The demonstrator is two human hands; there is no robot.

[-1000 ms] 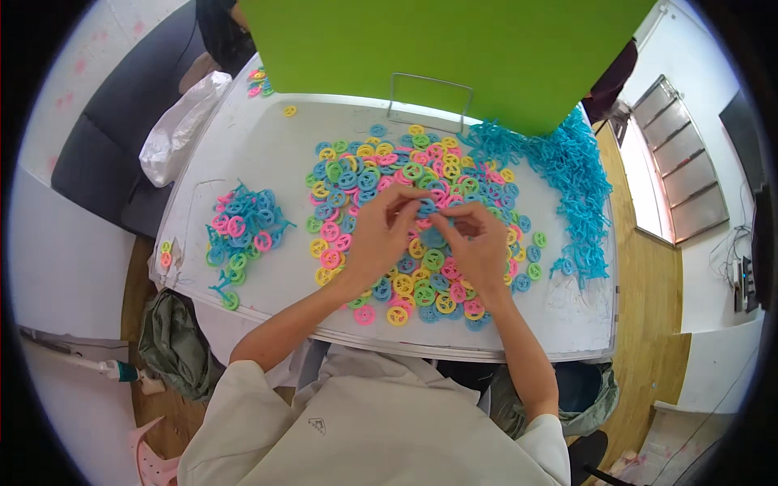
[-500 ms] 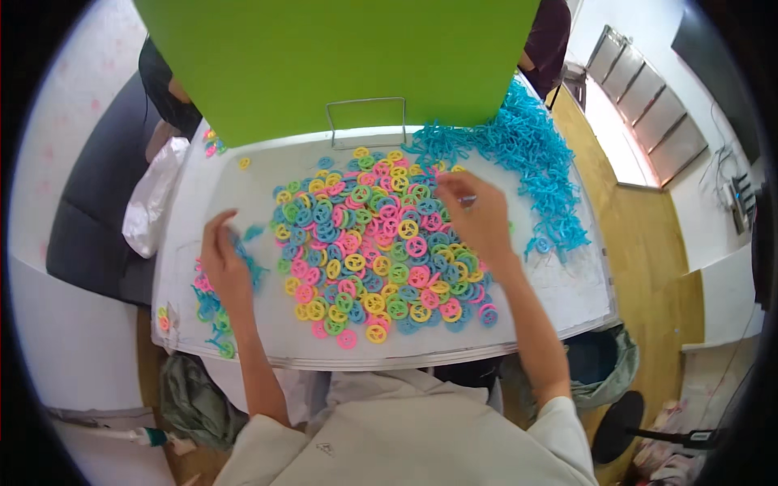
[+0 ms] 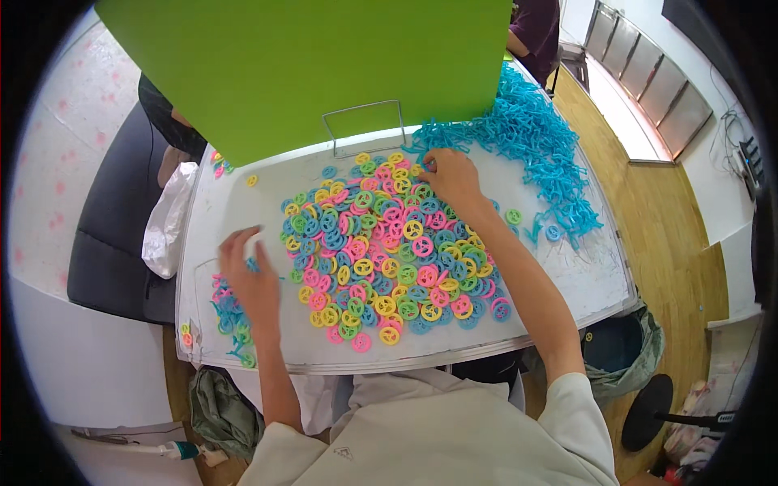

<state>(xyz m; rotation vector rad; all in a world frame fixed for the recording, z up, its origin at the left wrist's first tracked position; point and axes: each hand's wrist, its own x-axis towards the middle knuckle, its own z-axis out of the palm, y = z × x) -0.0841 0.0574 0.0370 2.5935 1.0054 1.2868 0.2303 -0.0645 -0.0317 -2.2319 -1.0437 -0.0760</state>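
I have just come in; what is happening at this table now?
A person works bare-handed at a white table. The right hand is at the far edge of a broad spread of pink, yellow, green and blue plastic-looking spoked wheels, near a heap of thin bright-blue plastic-looking pieces; whether it grips anything is unclear. The left hand, loosely open, is at a smaller mixed pile of blue pieces and coloured wheels.
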